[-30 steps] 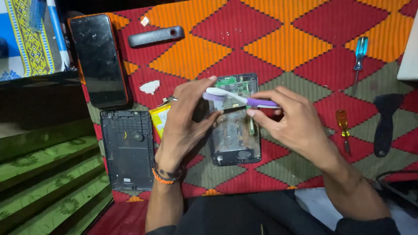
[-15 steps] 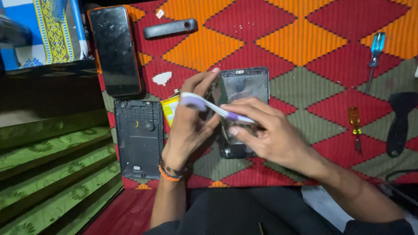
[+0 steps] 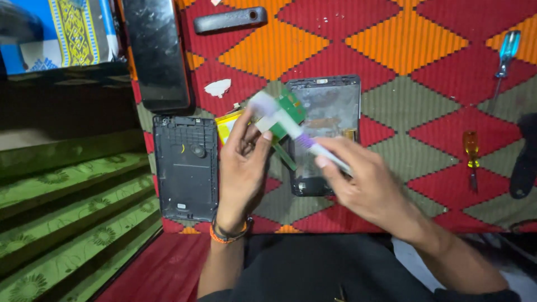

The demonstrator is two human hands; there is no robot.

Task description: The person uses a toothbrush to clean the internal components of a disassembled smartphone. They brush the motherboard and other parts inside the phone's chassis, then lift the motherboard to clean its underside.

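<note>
My left hand [image 3: 243, 162] holds a small green circuit board [image 3: 292, 106] up above the mat. My right hand [image 3: 363, 184] grips a white and purple toothbrush [image 3: 291, 127], whose blurred head lies against the board. Under the hands an opened phone body [image 3: 330, 128] lies face down, its metal inner frame showing. A yellow battery [image 3: 229, 124] peeks out behind my left hand.
A dark phone back cover [image 3: 185, 168] lies left of my hands and a black screen panel [image 3: 156, 50] above it. A grey bar-shaped part [image 3: 230, 19] lies at the top. A blue screwdriver [image 3: 506, 53], an orange screwdriver [image 3: 471, 154] and a black tool [image 3: 526, 162] lie on the right of the patterned mat [image 3: 425, 72].
The board has come up off the phone body into my left hand. The toothbrush has shifted up and left across it, and the view has moved closer.
</note>
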